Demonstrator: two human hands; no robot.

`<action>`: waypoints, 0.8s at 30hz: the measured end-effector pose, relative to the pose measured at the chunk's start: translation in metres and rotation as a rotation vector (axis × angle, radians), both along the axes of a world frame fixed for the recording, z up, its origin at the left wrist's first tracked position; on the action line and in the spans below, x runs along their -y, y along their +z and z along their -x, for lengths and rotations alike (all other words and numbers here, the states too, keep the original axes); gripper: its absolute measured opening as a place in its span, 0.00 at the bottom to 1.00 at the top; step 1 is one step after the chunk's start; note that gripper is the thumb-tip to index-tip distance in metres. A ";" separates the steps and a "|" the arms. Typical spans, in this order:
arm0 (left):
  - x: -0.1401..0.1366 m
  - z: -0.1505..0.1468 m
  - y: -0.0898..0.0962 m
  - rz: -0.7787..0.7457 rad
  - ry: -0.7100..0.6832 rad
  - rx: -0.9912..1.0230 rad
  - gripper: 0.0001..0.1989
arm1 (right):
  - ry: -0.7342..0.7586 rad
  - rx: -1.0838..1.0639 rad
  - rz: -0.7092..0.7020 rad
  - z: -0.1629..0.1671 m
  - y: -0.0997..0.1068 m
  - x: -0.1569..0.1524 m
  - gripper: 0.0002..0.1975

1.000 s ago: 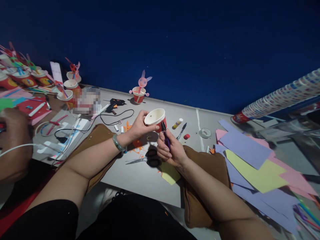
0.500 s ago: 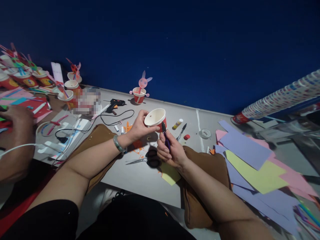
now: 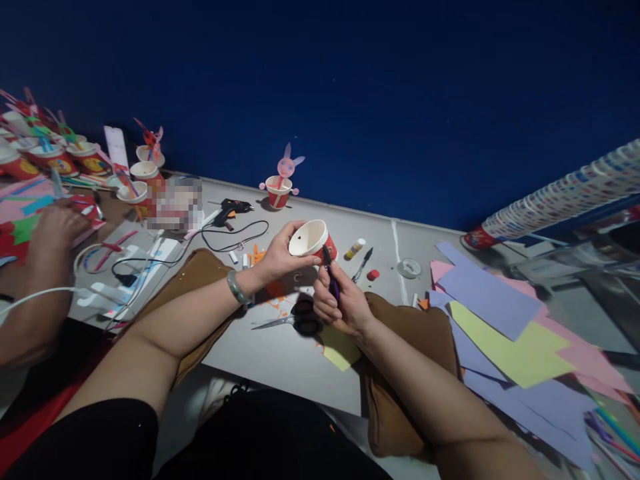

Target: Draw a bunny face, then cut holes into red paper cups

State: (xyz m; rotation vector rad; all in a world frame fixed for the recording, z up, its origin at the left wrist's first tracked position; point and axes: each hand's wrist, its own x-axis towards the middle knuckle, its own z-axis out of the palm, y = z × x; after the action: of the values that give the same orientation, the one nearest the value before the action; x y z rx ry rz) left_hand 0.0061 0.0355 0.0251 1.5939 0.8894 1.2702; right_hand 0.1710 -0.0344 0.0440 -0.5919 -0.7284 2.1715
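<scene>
My left hand [image 3: 280,257] is closed on a red and white paper cup [image 3: 310,238], tilted with its mouth toward me. A small dark spot, perhaps a hole, shows on the cup's inner wall. In my right hand [image 3: 343,303] is a slim purple-handled tool [image 3: 333,285] with a black tip; its exact kind is partly hidden by my fingers. The tip points up and meets the cup's red side near the rim. Just below my hands lie black-handled scissors [image 3: 305,316] and orange paper scraps [image 3: 275,289].
A finished rabbit cup [image 3: 279,193] stands at the wall, near a black glue gun [image 3: 234,208] with cable. Right of my hands are a glue stick [image 3: 355,249], a marker [image 3: 363,263] and coloured paper sheets [image 3: 500,300]. A co-worker's hand [image 3: 57,227] is at left.
The cup has tipped slightly and its dark inner spot shows more clearly, with the tool's tip still against its side. The co-worker's hand has shifted right over the red paper.
</scene>
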 end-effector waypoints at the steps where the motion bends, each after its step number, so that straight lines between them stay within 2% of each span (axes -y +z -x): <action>1: 0.000 0.000 0.000 -0.013 0.008 -0.009 0.38 | 0.001 -0.002 0.000 0.000 0.000 0.000 0.19; 6: 0.001 0.000 -0.002 -0.076 0.040 -0.043 0.36 | 0.013 -0.008 -0.002 0.000 0.001 0.001 0.19; 13: 0.002 0.002 -0.004 -0.056 0.049 -0.084 0.36 | 0.018 0.015 -0.003 -0.001 0.002 0.000 0.19; 24: 0.001 0.003 -0.007 -0.105 0.047 -0.122 0.35 | 0.017 0.015 -0.009 -0.001 0.001 0.002 0.19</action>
State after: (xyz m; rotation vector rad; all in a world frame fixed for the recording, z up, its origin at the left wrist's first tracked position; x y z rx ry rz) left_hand 0.0031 0.0350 0.0184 1.7584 0.9541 1.2813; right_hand 0.1718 -0.0360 0.0452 -0.5997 -0.7527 2.1806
